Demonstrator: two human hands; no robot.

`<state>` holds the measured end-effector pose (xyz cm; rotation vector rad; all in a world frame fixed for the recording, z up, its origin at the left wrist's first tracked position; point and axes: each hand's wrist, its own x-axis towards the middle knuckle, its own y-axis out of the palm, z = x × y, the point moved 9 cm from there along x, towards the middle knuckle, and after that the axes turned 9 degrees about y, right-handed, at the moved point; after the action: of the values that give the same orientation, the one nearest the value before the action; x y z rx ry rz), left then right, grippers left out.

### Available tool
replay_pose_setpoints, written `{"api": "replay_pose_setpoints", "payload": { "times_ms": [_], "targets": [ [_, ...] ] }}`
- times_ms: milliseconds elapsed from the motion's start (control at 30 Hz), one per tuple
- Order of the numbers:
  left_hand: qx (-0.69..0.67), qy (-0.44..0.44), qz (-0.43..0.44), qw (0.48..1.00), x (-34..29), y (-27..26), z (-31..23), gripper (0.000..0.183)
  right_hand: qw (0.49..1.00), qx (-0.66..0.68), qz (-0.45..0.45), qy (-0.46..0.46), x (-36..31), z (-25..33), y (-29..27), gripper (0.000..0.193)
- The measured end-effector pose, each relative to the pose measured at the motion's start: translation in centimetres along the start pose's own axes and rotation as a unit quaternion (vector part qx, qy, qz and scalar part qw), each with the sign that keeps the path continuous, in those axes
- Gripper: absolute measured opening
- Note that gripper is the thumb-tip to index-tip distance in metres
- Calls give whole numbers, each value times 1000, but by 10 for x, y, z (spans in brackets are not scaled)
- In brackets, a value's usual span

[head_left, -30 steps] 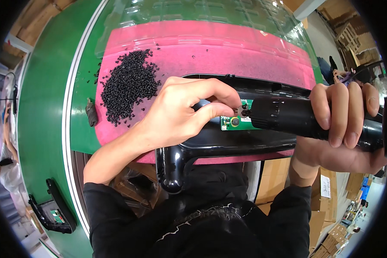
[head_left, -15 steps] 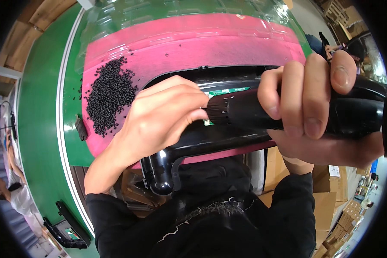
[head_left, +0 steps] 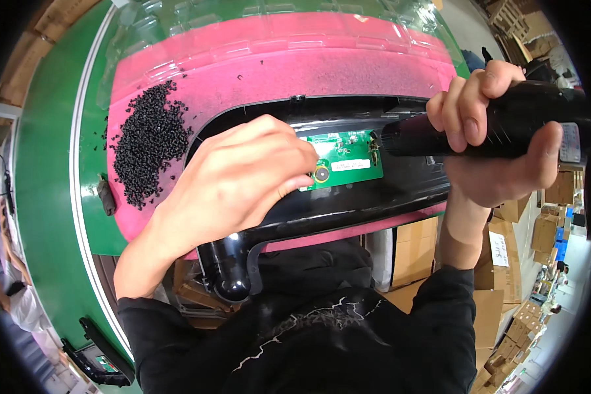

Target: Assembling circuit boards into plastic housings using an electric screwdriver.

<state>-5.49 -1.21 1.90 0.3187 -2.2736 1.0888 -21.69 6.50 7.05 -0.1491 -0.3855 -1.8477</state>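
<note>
A green circuit board with a round black part and a white label lies in a long black plastic housing. My left hand is over the housing's left half, thumb and fingertips pinched together at the board's left edge; what they hold is hidden. My right hand is wrapped round a black electric screwdriver, its wide, ribbed front end pointing left beside the board's right edge. A heap of small black screws lies to the left of the housing.
Beneath the housing is a pink mat on a green table. Clear plastic trays stand along the far side. A smaller black housing with a board rests at the lower left. Cardboard boxes are below the table's near edge.
My right hand has drawn the screwdriver right and away from my left fingertips, uncovering most of the circuit board. My left hand keeps its pinch at the board's left edge. The whole view has shifted slightly.
</note>
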Motion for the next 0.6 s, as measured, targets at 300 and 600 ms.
{"api": "replay_pose_setpoints", "payload": {
  "times_ms": [300,600],
  "targets": [
    [39,-35,103,993,-3,25,10,13,998,-41,-35,17,7,-12,-7,60],
    [34,-87,141,986,1,29,6,10,999,-45,23,-19,7,-6,4,61]
  ]
}}
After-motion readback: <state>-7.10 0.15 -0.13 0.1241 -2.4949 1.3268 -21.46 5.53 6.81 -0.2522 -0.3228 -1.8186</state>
